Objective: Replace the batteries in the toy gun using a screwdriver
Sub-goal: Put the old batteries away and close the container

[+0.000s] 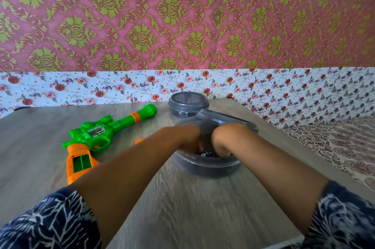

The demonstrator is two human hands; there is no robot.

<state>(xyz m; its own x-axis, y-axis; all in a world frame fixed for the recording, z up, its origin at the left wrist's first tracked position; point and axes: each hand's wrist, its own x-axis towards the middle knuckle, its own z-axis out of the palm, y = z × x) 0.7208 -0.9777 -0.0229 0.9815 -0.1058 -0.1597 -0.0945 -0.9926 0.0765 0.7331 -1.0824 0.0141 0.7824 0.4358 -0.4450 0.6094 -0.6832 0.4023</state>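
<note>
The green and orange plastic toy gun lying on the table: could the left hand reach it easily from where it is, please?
Probably yes: the green and orange plastic toy gun lies just left of the left hand, with bare grey wooden table between them.

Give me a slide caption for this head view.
Both hands reach into a grey tub; the toy gun lies on the table, battery bay open.

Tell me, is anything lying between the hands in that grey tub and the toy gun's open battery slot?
Nothing visible does. The left hand and right hand reach into the grey tub; bare table separates it from the toy gun, whose slot faces up.
</note>
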